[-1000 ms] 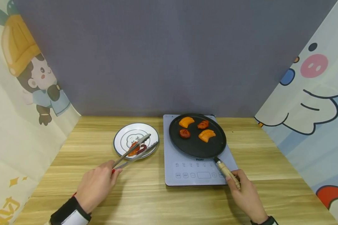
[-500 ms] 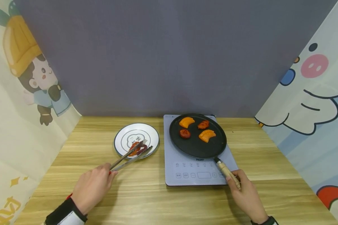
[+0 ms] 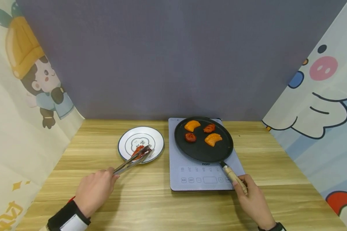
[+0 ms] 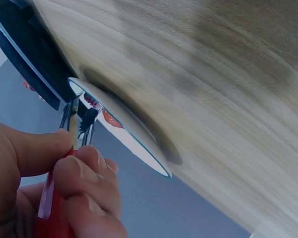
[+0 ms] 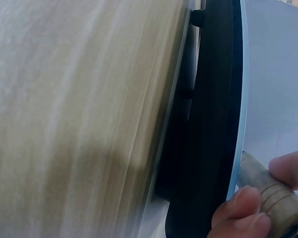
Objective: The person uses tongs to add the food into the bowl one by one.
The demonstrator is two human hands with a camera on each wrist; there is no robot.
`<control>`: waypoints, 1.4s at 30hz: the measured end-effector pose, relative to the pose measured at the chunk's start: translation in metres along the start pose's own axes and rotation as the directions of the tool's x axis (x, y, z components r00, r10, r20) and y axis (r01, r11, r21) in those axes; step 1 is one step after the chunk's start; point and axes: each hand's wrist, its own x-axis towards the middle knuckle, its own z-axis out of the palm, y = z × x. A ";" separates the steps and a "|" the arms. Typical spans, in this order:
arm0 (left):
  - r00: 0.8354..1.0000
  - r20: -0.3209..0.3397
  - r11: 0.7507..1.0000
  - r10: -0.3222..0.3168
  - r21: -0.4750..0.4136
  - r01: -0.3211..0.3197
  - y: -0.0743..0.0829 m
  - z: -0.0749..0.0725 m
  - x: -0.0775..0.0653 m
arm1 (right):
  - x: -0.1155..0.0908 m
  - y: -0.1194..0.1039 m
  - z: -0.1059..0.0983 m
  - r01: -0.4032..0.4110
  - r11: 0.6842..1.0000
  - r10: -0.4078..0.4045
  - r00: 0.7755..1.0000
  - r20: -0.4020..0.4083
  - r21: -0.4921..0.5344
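My left hand [image 3: 93,192] grips metal tongs [image 3: 129,165] by their red handle, which shows in the left wrist view. The tongs' tips are low over a white plate [image 3: 155,136] with a blue rim, around a dark red curled piece of food mostly hidden by them. Beside it on the plate lies an orange-red food piece [image 3: 137,149]. My right hand [image 3: 255,200] holds the wooden handle [image 3: 230,173] of a black flat frying pan [image 3: 198,152]. In the pan are two orange pieces [image 3: 192,125], a red round piece [image 3: 190,138] and a red ridged piece [image 3: 209,128].
Under the pan is a pale induction cooker [image 3: 188,175] with touch buttons along its front. Plate and cooker stand side by side on a wood-grain table [image 3: 150,205]. A grey panel [image 3: 167,64] rises behind, with cartoon-printed curtains [image 3: 312,106] at both sides.
The tongs have drawn back toward me and their arms have closed in on the dark red piece. My left hand has shifted slightly left; the right hand and pan stay put.
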 end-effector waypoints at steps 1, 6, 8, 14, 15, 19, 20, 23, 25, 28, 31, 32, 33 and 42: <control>1.000 -0.003 1.000 0.002 0.000 -0.002 0.000 0.000 0.000 | 0.000 0.000 0.000 0.001 1.000 -0.001 1.000 -0.002 -0.002; 1.000 0.008 1.000 -0.005 -0.014 0.006 0.001 0.001 0.002 | -0.001 0.000 0.000 0.005 1.000 -0.005 1.000 -0.003 -0.001; 1.000 0.009 1.000 -0.005 -0.023 0.005 0.002 0.002 0.003 | -0.001 0.000 0.000 0.001 1.000 -0.001 1.000 0.001 0.001; 1.000 0.015 0.999 -0.004 -0.040 0.005 0.002 0.004 0.004 | 0.000 0.001 0.001 0.005 1.000 -0.005 1.000 -0.007 -0.004; 1.000 0.018 0.999 -0.008 -0.042 0.009 0.001 0.004 0.004 | 0.000 0.002 0.001 0.007 1.000 -0.007 1.000 -0.008 -0.006; 1.000 0.025 0.999 -0.017 -0.049 0.018 0.000 0.006 0.005 | 0.000 0.002 0.001 0.013 1.000 -0.013 1.000 -0.014 -0.008; 1.000 0.025 0.999 -0.017 -0.050 0.019 0.000 0.007 0.005 | 0.000 0.002 0.001 0.016 1.000 -0.016 1.000 -0.015 -0.006; 1.000 0.023 0.998 -0.018 -0.057 0.020 -0.001 0.009 0.006 | -0.001 0.001 0.001 0.021 1.000 -0.021 1.000 -0.016 -0.003; 1.000 0.020 0.998 -0.016 -0.062 0.017 -0.001 0.010 0.006 | -0.001 0.001 0.001 0.025 1.000 -0.025 1.000 -0.016 0.004; 1.000 0.019 0.997 -0.012 -0.070 0.013 -0.001 0.010 0.006 | -0.001 0.002 0.001 0.021 1.000 -0.021 1.000 -0.017 0.002; 1.000 0.017 0.997 -0.012 -0.075 0.014 -0.002 0.010 0.005 | -0.001 0.002 0.001 0.018 1.000 -0.018 1.000 -0.016 0.003; 1.000 0.014 0.997 -0.012 -0.074 0.013 -0.002 0.010 0.005 | 0.000 0.002 0.001 0.015 1.000 -0.015 1.000 -0.012 0.001; 1.000 0.012 0.997 -0.012 -0.074 0.013 -0.002 0.010 0.005 | 0.000 0.001 0.001 0.014 1.000 -0.014 1.000 -0.007 0.003; 1.000 0.001 0.997 -0.017 -0.079 0.017 -0.002 0.011 0.005 | 0.000 0.001 0.000 0.005 1.000 -0.005 1.000 0.006 -0.003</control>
